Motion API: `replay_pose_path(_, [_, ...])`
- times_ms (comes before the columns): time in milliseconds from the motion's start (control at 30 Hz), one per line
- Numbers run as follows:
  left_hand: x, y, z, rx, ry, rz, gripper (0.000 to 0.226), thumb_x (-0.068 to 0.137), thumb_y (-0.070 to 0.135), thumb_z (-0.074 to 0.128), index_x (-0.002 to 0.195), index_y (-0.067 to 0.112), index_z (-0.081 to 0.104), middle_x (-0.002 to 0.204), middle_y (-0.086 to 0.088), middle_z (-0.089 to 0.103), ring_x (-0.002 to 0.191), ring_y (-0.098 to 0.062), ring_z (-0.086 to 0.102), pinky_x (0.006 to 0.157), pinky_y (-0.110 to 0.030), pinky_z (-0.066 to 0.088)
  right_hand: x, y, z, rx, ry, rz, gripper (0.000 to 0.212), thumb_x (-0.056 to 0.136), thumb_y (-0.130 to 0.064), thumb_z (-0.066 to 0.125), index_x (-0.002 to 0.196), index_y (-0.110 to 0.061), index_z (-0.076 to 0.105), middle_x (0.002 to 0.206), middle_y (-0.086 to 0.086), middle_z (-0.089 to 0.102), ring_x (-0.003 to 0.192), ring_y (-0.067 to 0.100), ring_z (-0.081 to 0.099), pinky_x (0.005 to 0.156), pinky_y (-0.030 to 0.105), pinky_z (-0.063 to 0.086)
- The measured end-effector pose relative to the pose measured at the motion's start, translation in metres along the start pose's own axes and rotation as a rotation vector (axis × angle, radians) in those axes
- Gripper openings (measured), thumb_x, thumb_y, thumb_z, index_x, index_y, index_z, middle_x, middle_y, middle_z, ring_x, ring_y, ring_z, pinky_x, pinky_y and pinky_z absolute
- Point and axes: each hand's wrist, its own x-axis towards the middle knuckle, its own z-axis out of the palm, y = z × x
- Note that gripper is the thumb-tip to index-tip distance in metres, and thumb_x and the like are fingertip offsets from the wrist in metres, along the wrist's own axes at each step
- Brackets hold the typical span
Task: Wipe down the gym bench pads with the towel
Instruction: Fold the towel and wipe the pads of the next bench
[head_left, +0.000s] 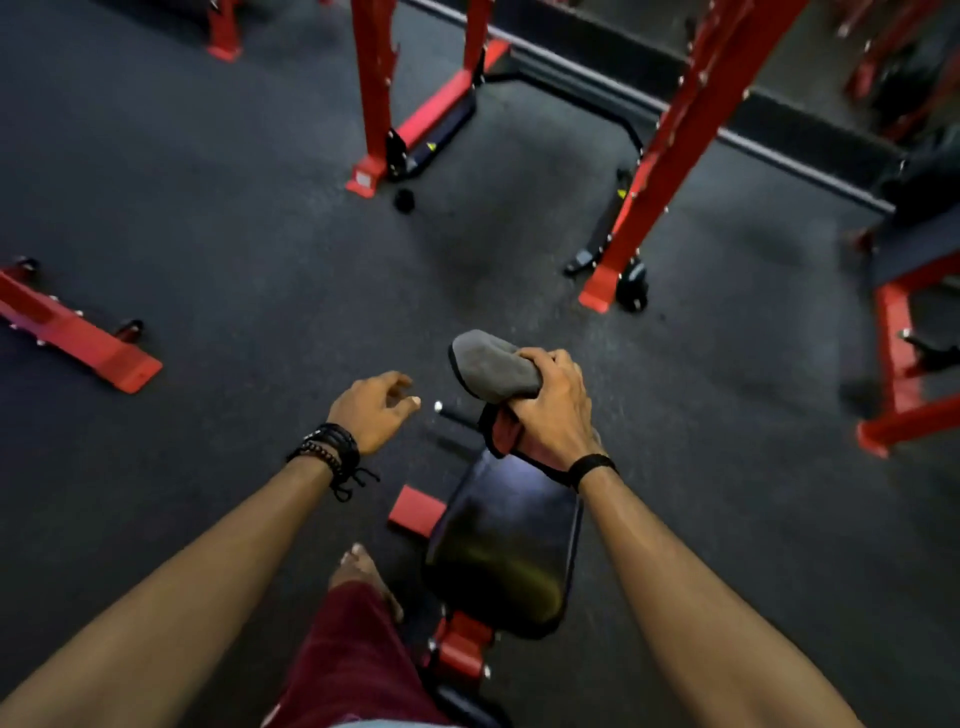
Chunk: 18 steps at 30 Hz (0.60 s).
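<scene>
Open dark floor (249, 249) spreads wide ahead and to the left of the worktop pad (506, 540), so a hand can sweep freely there. The left hand (371, 410) hangs over this bare stretch, touching nothing. The right hand (553, 410), bunched round the towel (491, 366), is above the pad's far end, where a thin bar with a metal tip (452, 413) sticks out leftward. Beyond, two red rack posts (371, 93) (675, 150) fence the far side. A red frame (893, 364) crowds the right; a red foot (78, 332) lies low on the left.
</scene>
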Motion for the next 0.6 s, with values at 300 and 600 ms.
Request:
replay_pose_path(300, [0.076,-0.076,-0.198,-0.08,0.133,-0.068,0.043,0.093,0.042,0.057,0.129,0.019,0.056,0.119,-0.003,0.066,0.106,-0.024,0.062,0.092,-0.041,0.051,0.144,-0.188,0.086,-0.16,-0.305,-0.234,0.044,0.08,-0.02,0.067,0.123,-0.028,0.059,0.114,0.0,0.049,0.112,0.023,0.044,0.083,0.033,0.036])
replay_pose_path(600, [0.076,-0.146,-0.296,-0.062,0.381,-0.245,0.037,0.086,0.04,0.061,0.12,0.025,0.061,0.107,0.001,0.07,0.097,-0.023,0.066,0.083,-0.037,0.054,0.215,-0.325,0.168,-0.202,-0.447,-0.507,0.045,0.08,-0.021,0.068,0.124,-0.027,0.058,0.111,0.002,0.048,0.111,0.024,0.043,0.078,0.035,0.035])
